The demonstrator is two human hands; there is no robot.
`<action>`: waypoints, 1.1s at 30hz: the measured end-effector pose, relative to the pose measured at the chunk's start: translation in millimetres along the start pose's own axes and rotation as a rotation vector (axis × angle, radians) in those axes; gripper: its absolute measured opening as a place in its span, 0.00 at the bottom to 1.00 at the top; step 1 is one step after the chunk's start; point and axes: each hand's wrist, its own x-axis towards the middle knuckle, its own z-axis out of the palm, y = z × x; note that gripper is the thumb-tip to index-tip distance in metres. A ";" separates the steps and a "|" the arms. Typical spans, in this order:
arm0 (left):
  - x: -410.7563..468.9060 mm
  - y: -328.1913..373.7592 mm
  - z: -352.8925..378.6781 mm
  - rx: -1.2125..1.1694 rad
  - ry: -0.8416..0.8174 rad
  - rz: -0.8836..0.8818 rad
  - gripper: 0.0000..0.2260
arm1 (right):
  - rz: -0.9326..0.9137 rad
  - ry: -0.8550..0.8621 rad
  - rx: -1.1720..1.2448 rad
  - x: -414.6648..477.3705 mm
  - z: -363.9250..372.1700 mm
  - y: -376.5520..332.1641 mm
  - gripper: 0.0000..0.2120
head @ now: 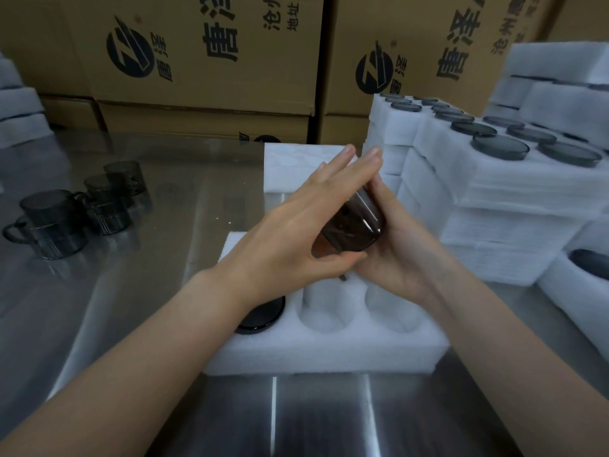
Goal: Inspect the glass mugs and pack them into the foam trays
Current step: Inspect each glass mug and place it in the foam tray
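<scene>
A smoky glass mug lies tilted between my two palms, above the white foam tray in front of me. My left hand presses flat on its left side, fingers straight and thumb under the mug. My right hand cradles it from the right and below; its fingers are mostly hidden behind the mug. One dark mug sits upside down in the tray's near-left pocket. Two pockets beside it stand open. Three more grey mugs wait on the steel table at the left.
Stacks of filled foam trays rise at the right, with another foam tray behind my hands. Large cardboard boxes wall off the back. More foam pieces lie at the far left. The steel table reflects light.
</scene>
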 end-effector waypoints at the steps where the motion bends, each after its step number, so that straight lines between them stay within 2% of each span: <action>1: -0.3 0.3 -0.2 -0.003 -0.004 -0.020 0.38 | 0.013 -0.035 0.023 0.4 0.3 0.5 0.23; 3: -0.7 0.8 1.2 0.011 -0.006 -0.039 0.39 | -0.051 -0.030 -0.060 1.2 -2.3 2.6 0.25; 5: -0.8 -0.2 2.5 0.018 -0.009 -0.085 0.39 | -0.166 0.067 -0.131 -0.8 -1.3 3.7 0.28; 10: -1.3 -2.1 0.9 -0.042 -0.016 -0.273 0.43 | -0.329 0.301 -0.337 -5.5 4.1 7.7 0.15; 15: -3.0 -0.9 3.4 -0.027 0.027 -0.175 0.38 | -0.376 0.437 -0.402 -6.2 8.8 6.7 0.09; 20: -2.6 -1.4 3.2 -0.033 0.036 -0.108 0.37 | -0.371 0.403 -0.388 -6.8 6.8 6.0 0.12; 23: -2.5 -3.2 -0.2 -0.068 0.058 -0.090 0.34 | -0.324 0.319 -0.389 -7.0 5.0 5.3 0.09; 26: -2.8 -3.9 -5.0 -0.106 0.031 -0.129 0.33 | -0.294 0.271 -0.381 -6.2 4.8 3.6 0.14; 30: -3.0 -3.9 -4.6 -0.163 -0.023 -0.187 0.35 | -0.328 0.264 -0.552 -7.5 1.6 2.5 0.23; 33: -3.0 -4.8 -3.7 -0.163 -0.047 -0.192 0.38 | -0.361 0.280 -0.704 -8.1 2.6 1.5 0.25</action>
